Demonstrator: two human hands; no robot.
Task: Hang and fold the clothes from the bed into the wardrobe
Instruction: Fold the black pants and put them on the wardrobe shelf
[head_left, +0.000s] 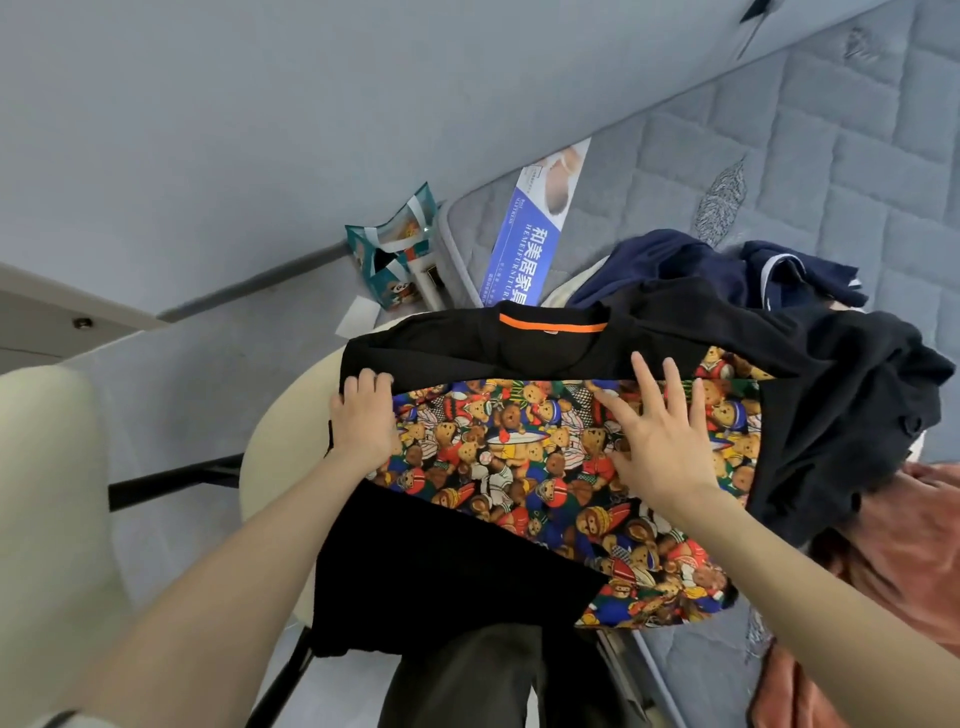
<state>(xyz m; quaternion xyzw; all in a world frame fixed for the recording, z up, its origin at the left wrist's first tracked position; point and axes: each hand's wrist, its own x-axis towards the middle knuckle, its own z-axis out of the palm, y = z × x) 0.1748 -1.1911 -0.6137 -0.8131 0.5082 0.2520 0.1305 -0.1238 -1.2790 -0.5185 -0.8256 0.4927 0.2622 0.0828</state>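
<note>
A black T-shirt (467, 343) with an orange neck tape and a bright teddy-bear print panel (519, 457) lies spread in front of me, partly on the grey quilted bed (831, 156). My left hand (363, 421) grips the shirt's left edge with curled fingers. My right hand (660, 431) presses flat on the print, fingers spread. A navy garment (691, 265) lies behind the shirt. More black cloth (852, 415) is bunched at the right. A rust-red garment (893, 545) lies at the lower right.
A cream round stool (275, 457) and a cream chair back (47, 467) stand at the left. A teal gift bag (389, 249) sits on the floor by the bed corner. A blue mattress label (530, 244) lies on the bed. My dark trouser leg (467, 675) is below.
</note>
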